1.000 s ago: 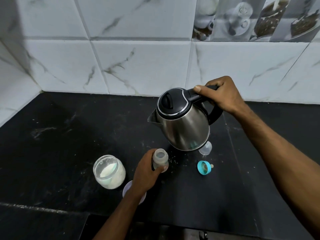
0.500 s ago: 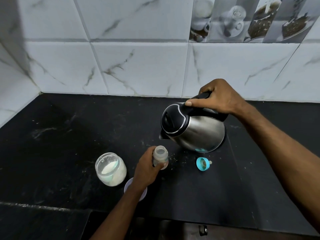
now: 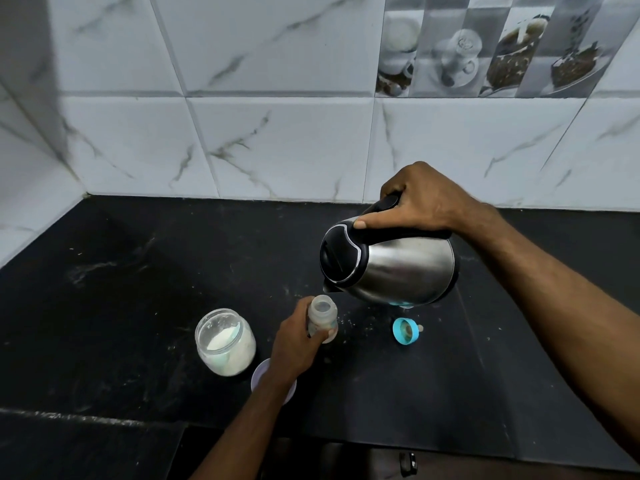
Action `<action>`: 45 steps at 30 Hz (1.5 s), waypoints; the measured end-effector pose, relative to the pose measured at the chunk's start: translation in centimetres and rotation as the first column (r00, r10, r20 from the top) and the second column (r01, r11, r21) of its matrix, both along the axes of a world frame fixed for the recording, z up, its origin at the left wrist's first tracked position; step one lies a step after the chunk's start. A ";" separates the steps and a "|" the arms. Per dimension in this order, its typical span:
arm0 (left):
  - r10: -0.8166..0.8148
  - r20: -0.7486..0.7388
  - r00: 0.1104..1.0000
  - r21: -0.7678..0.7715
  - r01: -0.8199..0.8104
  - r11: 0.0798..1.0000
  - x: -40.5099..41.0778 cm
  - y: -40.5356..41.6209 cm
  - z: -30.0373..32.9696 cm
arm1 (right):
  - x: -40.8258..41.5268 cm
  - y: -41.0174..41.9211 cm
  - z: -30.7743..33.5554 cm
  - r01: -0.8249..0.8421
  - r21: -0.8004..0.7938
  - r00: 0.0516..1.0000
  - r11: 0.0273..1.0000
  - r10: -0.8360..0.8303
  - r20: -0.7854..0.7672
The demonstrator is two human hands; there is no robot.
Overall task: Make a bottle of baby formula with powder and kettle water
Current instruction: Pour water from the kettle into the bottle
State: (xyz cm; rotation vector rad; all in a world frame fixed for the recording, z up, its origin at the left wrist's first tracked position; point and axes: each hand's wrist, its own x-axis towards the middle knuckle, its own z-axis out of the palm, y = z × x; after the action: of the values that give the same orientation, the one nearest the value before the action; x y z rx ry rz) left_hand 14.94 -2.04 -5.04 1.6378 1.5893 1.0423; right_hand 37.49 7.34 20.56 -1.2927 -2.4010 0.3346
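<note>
Tipping the kettle with our right hand wrapped round its handle; steel, heavy, likely hot, so handle only. Left hand grips the bottle mid-counter, near the front edge: light plastic, tips easily. Spout sits just above its mouth. We can't see any stream or the fill level.

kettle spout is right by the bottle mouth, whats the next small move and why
Probably tip the kettle slightly further. Its spout sits just above and beside the open bottle, which the left hand grips upright on the counter, and no stream is visible yet. The right hand grips the handle.
</note>
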 end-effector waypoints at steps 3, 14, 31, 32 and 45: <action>0.001 -0.007 1.000 -0.004 -0.001 1.000 0.0 0.0 0.0 | -0.7 -0.1 0.3 -0.007 0.033 0.998 0.999 0.005 0.068; -0.005 -0.022 1.000 -0.015 0.005 1.000 0.0 0.1 0.1 | -2.1 -0.6 1.2 -0.022 0.072 0.983 0.997 0.008 0.183; -0.013 -0.045 0.999 0.009 0.013 1.000 0.0 0.0 0.3 | -3.0 -0.7 1.7 -0.082 0.142 0.966 0.987 0.043 0.255; -0.012 -0.042 0.999 0.006 0.012 1.000 0.0 0.0 0.2 | -3.1 -0.7 1.7 -0.084 0.141 0.965 0.986 0.045 0.258; -0.025 -0.040 0.999 -0.011 0.025 1.000 0.0 0.1 0.1 | -3.6 -1.0 1.7 -0.112 0.145 0.954 0.983 0.066 0.292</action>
State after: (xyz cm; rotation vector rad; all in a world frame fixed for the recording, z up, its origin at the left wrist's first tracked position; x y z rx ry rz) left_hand 14.91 -1.99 -4.90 1.6775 1.5936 0.9926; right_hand 33.89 6.36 22.29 -1.2330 -2.6682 -0.0259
